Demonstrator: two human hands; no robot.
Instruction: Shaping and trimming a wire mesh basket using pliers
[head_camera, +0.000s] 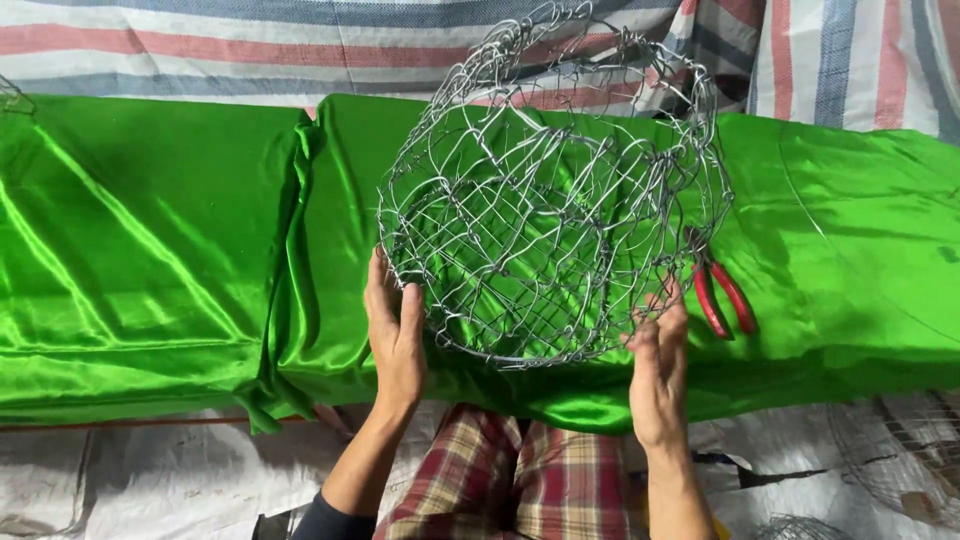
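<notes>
- Green satin cloth (150, 250) draped over a long low bench, shiny and creased, with a fold hanging down near the middle.
- Striped tarp (250, 45) behind, in red, blue and white bands.
- Pale plastic sheet (120, 480) on the floor below, wrinkled.
- Wire basket (545, 200), round and woven of bare grey wire, tipped on its side over the green cloth, open mouth facing the camera, lower rim near the bench's front edge.
- Plaid trousers (520, 480) between the forearms.
- Left hand (393, 335) pressed flat against the basket's lower left rim, fingers upright and close together.
- Right hand (658, 375) at the lower right rim, fingers loosely spread, fingertips hooked into the wire.
- Red-handled pliers (722, 298) lying on the cloth just right of the basket, handles apart.
</notes>
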